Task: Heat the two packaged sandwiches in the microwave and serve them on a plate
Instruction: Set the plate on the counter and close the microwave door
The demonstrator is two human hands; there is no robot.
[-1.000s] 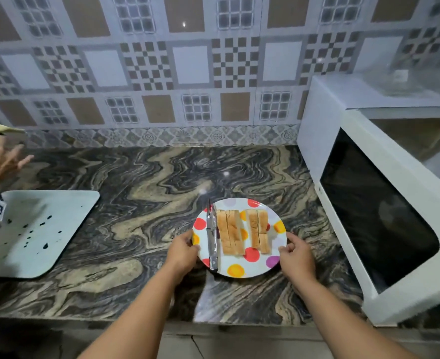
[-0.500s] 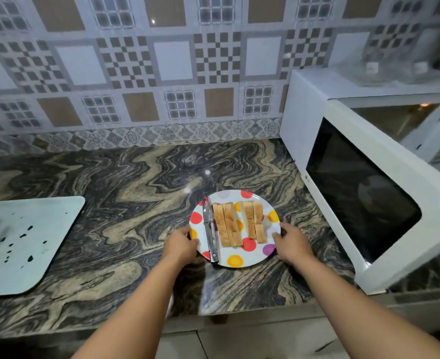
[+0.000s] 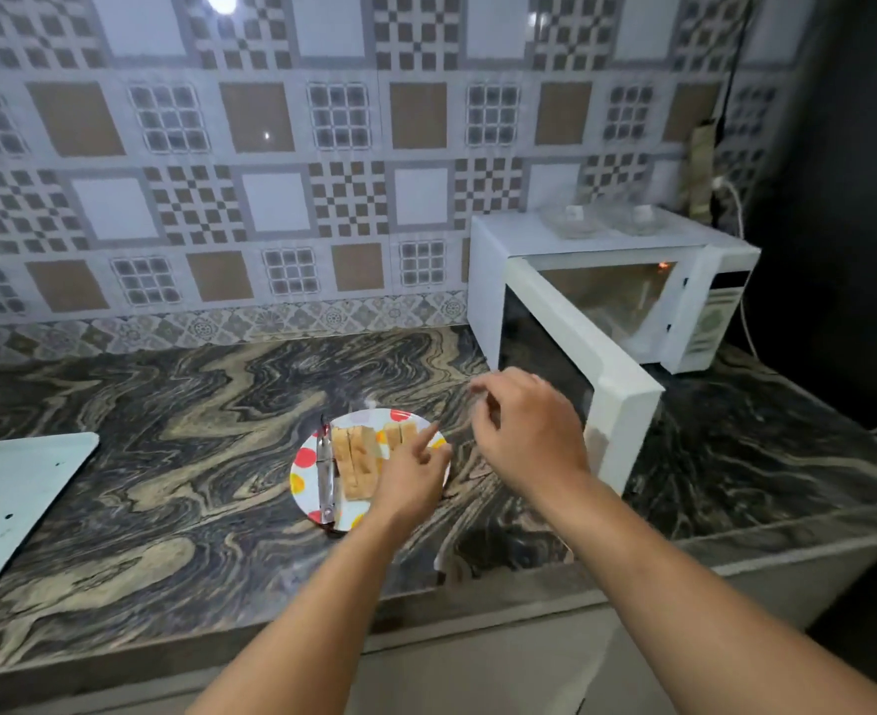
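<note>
Spotted plate [image 3: 306, 459] on marbled bench [image 3: 168, 456], left of microwave [image 3: 606, 301] with door [image 3: 576, 363] swung open. Cut sandwiches [image 3: 356, 464] on plate, knife [image 3: 325, 474] alongside at left. Left hand [image 3: 413, 479] above plate's right half, fingers loosely extended, holding nothing. Right hand [image 3: 526, 430] raised near door, fingers slack, empty.

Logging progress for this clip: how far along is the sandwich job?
Nearly finished. Done: cut sandwiches lie unwrapped on the dotted plate beside a knife. In hand: nothing; left hand and right hand hover open. Left: the microwave door stands open.
</note>
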